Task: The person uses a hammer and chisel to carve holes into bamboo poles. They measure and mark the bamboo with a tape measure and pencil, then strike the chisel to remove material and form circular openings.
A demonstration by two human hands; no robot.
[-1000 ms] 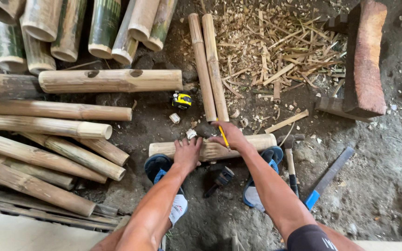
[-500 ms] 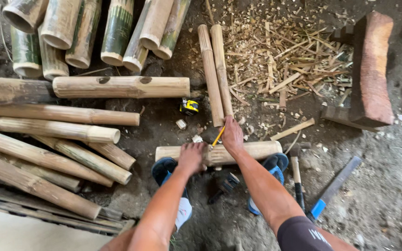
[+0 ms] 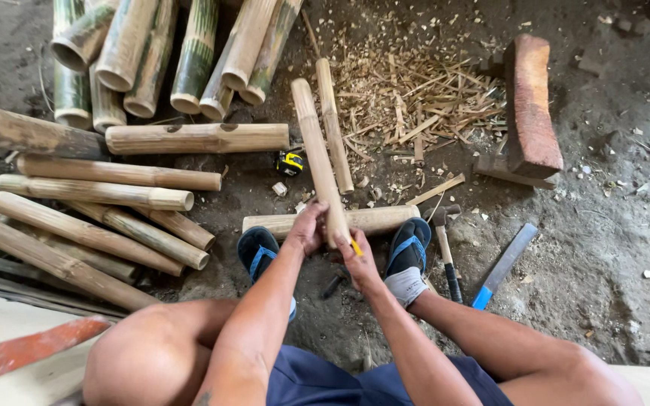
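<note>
Bamboo pole (image 3: 317, 154): long pale length, near end at frame centre, running up and slightly left toward upper centre; it lies over a short bamboo piece (image 3: 374, 219) set crosswise on the floor between the feet.
Change: half a second back both hands reached further out, the left flat on the crosspiece, the right higher with the pencil over the pole. Now both are drawn in to the pole's near end, and the view sits lower, knees in frame.
Left hand (image 3: 308, 228): fingers wrapped round the near end of the pole, holding it.
Right hand (image 3: 357, 259): just below and right of the pole end, fingers closed on a yellow pencil (image 3: 355, 246), tip pointing up toward the pole.
Reading: looks like work has moved from the middle of the pole to its end; steadying with one hand, pencil ready in the other. A judgement only.
Feet: blue sandals (image 3: 409, 249) either side of the hands, right foot in a grey sock.
Right of the feet: hammer (image 3: 445, 248) lying on the dirt; beyond it a flat blade with a blue handle (image 3: 502, 267).
Centre, beyond hands: yellow tape measure (image 3: 290, 162), just left of the pole; second pole (image 3: 335, 124) beside the first.
Left of frame: stacked bamboo lengths (image 3: 92, 192), lying roughly level.
Upper left: green-streaked bamboo tubes (image 3: 189, 56), cut ends facing the camera.
Upper centre-right: heap of bamboo shavings (image 3: 415, 98).
Upper right: reddish wooden block (image 3: 530, 105).
</note>
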